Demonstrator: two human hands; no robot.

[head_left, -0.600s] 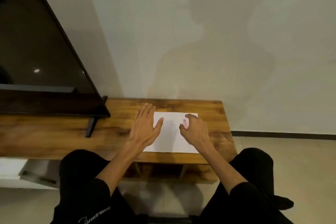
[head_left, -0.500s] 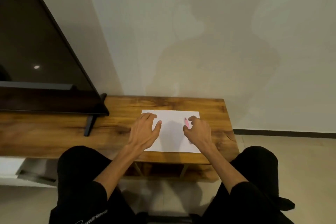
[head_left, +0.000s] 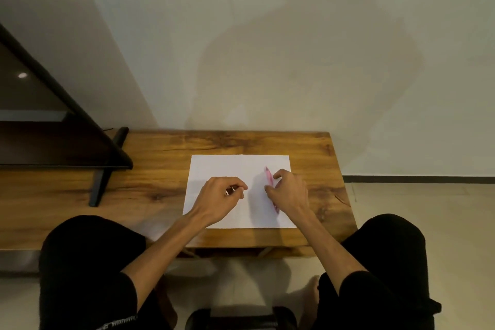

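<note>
A white sheet of paper (head_left: 227,167) lies flat on the wooden table (head_left: 150,166) in front of me. A pink pen (head_left: 268,177) lies on the right part of the sheet, pointing away from me. My right hand (head_left: 290,193) is over the pen's near half, with thumb and forefinger curled on either side of it. My left hand (head_left: 218,195) sits on the middle of the sheet with its fingers curled in towards the thumb. A small pale glint shows at those fingers; I cannot tell what it is.
A dark television (head_left: 40,120) stands on the table's left part, with its black foot (head_left: 100,185) near the sheet. The wall rises right behind the table. My knees in black trousers (head_left: 88,262) are at the table's front edge. Tiled floor (head_left: 428,201) lies to the right.
My left hand went from flat with spread fingers to curled and slid right onto the sheet. My right hand's fingers have closed around the pink pen. The view has tilted slightly.
</note>
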